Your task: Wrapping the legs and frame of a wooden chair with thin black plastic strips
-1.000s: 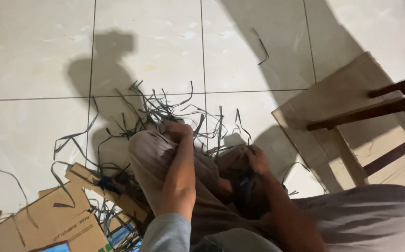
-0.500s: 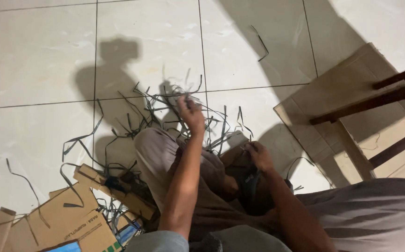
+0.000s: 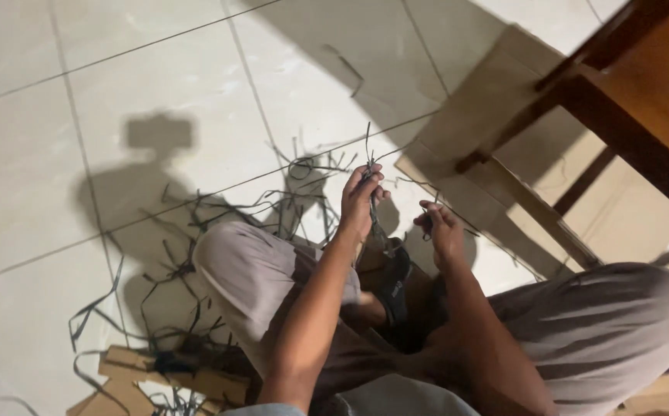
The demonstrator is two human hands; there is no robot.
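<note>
My left hand (image 3: 360, 202) is closed on a bunch of dark strips (image 3: 368, 166) at mid-frame, their long axis running up and away from me. My right hand (image 3: 442, 231), just to the right and slightly lower, pinches a thin strip. More strips (image 3: 165, 285) litter the floor (image 3: 119, 92) to the left.

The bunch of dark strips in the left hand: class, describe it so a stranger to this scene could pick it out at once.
Start at the wooden chair at upper right and move left across the flat cardboard sheet to the two raised hands. The left hand grips the bunch of dark strips. Unlike the loose strips lying on the tiled floor, this bunch stands upright above the fingers.
</note>
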